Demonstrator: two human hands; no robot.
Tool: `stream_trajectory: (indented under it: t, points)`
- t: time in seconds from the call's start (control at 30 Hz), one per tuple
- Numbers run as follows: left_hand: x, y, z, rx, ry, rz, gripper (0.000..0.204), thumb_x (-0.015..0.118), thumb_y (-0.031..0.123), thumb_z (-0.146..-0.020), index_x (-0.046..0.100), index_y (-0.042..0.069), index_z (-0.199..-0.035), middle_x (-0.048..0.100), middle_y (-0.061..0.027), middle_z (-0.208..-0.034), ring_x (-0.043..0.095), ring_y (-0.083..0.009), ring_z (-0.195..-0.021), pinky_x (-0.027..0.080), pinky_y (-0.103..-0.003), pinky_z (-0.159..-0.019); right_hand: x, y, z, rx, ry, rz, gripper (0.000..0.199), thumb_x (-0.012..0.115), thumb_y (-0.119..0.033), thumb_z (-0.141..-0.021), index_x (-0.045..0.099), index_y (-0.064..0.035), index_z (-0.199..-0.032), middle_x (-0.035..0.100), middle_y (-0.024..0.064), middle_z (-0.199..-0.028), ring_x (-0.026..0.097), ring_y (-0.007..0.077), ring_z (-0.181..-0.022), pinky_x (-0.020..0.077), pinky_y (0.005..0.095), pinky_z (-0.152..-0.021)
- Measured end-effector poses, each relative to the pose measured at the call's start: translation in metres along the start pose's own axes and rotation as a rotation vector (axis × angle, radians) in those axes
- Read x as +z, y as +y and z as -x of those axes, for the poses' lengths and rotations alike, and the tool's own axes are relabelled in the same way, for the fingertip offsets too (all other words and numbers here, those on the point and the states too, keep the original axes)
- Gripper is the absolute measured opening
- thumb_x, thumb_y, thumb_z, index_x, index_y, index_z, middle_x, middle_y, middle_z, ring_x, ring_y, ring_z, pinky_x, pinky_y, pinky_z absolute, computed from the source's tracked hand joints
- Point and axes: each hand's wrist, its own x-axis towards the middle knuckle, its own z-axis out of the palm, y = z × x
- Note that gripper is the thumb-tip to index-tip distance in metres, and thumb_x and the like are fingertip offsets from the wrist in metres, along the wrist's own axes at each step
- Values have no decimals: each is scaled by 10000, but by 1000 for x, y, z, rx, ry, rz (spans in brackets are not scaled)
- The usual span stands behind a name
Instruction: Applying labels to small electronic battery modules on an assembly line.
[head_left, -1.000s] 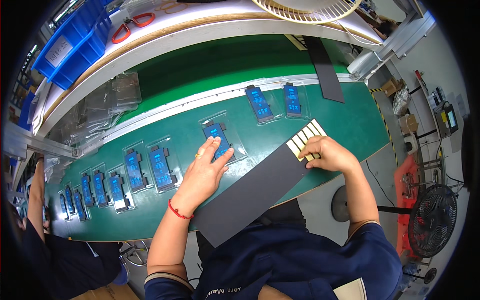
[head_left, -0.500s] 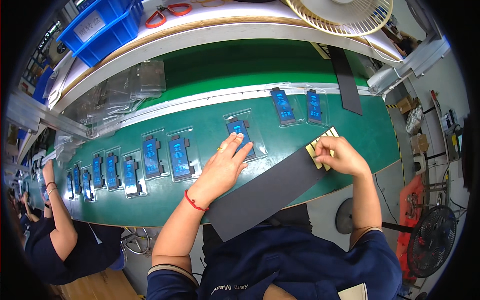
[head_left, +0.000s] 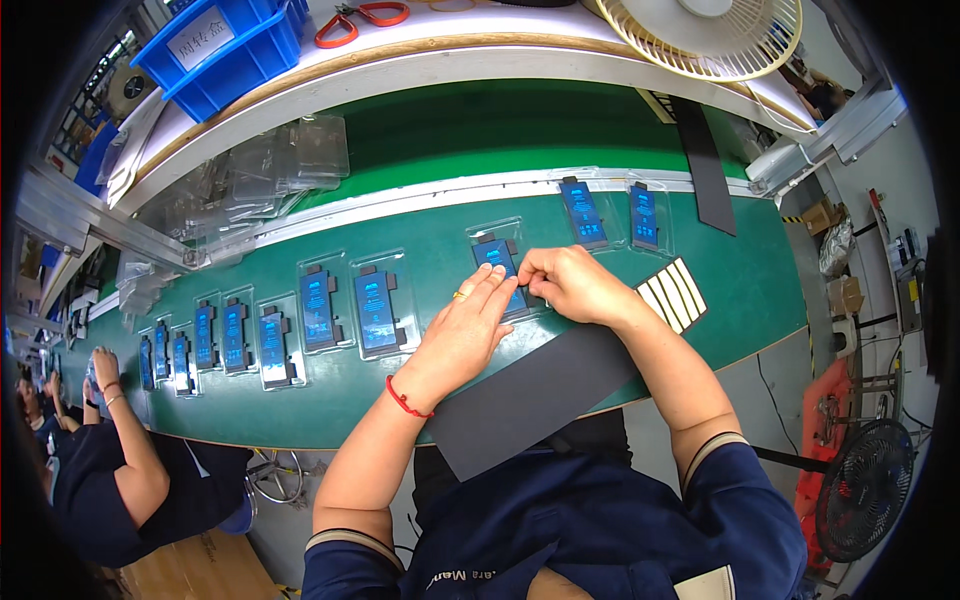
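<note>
1 clear tray (head_left: 492,229) holds the blue battery (head_left: 490,252) beneath the left hand (head_left: 460,333).

The green bench (head_left: 745,300) carries clear trays (head_left: 404,305) and a black strip (head_left: 545,390)

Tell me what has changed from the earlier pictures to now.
The right hand has left the cream strips on the black sheet, moving leftward to the blue-and-black battery beneath the left hand. Whether its grip holds a strip is unclear. The left hand still rests on that battery; the sheet stays put.
</note>
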Motion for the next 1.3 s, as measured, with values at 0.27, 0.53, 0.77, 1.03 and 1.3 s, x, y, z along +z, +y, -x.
stream_trajectory:
  t: [0.27, 0.53, 0.77, 1.03, 1.3]
  points:
    - [1, 0, -3, -3, -4, 9, 573, 717, 130, -845, 487, 19, -1357, 488, -205, -1410, 423, -385, -1354, 443, -448, -1065, 17, -2, 7, -47, 91, 229, 246, 699, -11, -791, 561, -32, -993, 641, 127, -837, 639, 338, -827, 506, 420, -738]
    - [-12, -3, 4, 30, 24, -136, 445, 716, 148, -844, 585, 14, -1248, 530, -201, -1371, 456, -362, -1338, 376, -487, -1120, -9, 22, 30, -32, 574, 562, 489, 774, -232, -789, 608, -39, -1207, 580, 160, -1190, 547, 352, -1124, 429, 437, -958]
    - [-27, -3, -8, -83, 106, -291, 375, 756, 230, -816, 673, 17, -1113, 581, -171, -1325, 471, -359, -1329, 328, -546, -1133, 11, 28, 47, 26, 502, 682, 411, 682, -274, -881, 659, -42, -1220, 636, 160, -1221, 494, 357, -1270, 313, 539, -1067]
    - [1, 15, -45, 141, -125, -167, 530, 682, 197, -885, 531, 81, -1379, 431, -161, -1500, 360, -344, -1423, 285, -527, -1165, -20, 17, 86, -52, 582, 479, 287, 690, -35, -813, 663, -14, -1098, 663, 142, -1067, 605, 347, -1016, 466, 426, -899]
    - [9, 12, -38, 147, -127, -197, 454, 645, 210, -917, 567, 62, -1339, 481, -177, -1457, 397, -336, -1402, 293, -545, -1154, -76, 48, 158, 84, 134, 313, 296, 787, 11, -675, 732, -42, -962, 677, 90, -930, 631, 274, -901, 510, 368, -796]
